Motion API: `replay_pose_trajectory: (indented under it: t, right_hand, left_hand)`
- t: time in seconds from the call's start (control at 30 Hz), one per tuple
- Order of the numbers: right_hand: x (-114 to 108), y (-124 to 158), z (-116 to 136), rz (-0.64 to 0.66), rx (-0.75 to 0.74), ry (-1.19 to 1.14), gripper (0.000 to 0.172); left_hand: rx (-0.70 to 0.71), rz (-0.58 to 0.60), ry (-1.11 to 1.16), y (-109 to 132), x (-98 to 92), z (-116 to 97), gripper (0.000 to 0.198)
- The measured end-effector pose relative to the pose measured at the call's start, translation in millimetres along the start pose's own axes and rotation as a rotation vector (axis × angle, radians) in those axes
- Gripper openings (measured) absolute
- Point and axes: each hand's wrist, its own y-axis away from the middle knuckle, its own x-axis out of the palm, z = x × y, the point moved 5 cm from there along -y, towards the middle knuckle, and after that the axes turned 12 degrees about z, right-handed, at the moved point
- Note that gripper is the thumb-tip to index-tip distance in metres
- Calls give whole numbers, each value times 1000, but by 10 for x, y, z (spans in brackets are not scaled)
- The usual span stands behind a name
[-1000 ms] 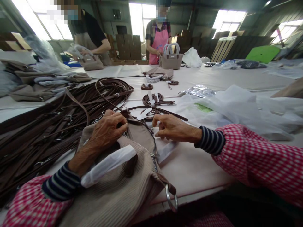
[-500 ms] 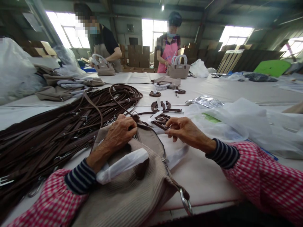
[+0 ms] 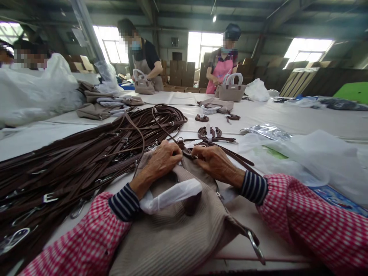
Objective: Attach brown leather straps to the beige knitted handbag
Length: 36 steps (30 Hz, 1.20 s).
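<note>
A beige ribbed handbag (image 3: 178, 237) lies before me, its zipped opening towards the far side and one handle wrapped in white paper (image 3: 175, 197). My left hand (image 3: 163, 159) is closed over the bag's far edge, beside a brown end tab with a metal ring (image 3: 180, 141). Close to its right, my right hand (image 3: 217, 163) pinches at the same corner; what sits between its fingertips is hidden. A brown strap (image 3: 243, 158) runs out from behind my right hand. At the bag's near right end hangs a metal ring (image 3: 255, 245).
A large heap of brown straps (image 3: 94, 157) with metal clips spreads on the left. Coiled straps (image 3: 214, 133) lie beyond my hands, plastic bags (image 3: 316, 153) to the right. Across the table (image 3: 276, 115), two people (image 3: 222, 69) handle handbags (image 3: 231, 92). More people are at far left.
My right hand has moved left, from beside the coiled straps to the bag's far corner next to my left hand. A strap now stretches out behind it. The view has turned slightly left.
</note>
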Motion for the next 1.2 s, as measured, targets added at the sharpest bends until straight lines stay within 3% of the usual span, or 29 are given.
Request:
replay_pose_trajectory:
  t: [0.23,0.47,0.83,1.07,1.2]
  right_hand:
    - [155,-158,56,22,-133,12,14]
    - [162,-227,17,-31,-117,-230,8]
    - [212,-205,64,29,-37,-63,8]
    - [210,-245,161,116,66,172,21]
    - [205,-263,186,145,34,180,21]
  left_hand:
    - [-8,13,12,16,-23,-5,19]
    - [-144,-2,265,11,-52,69,16]
    - [-226,-44,277,0,-39,74,15]
    - [-227,-59,228,0,-55,45,13]
    - [-218,-55,225,-3,-46,47,13]
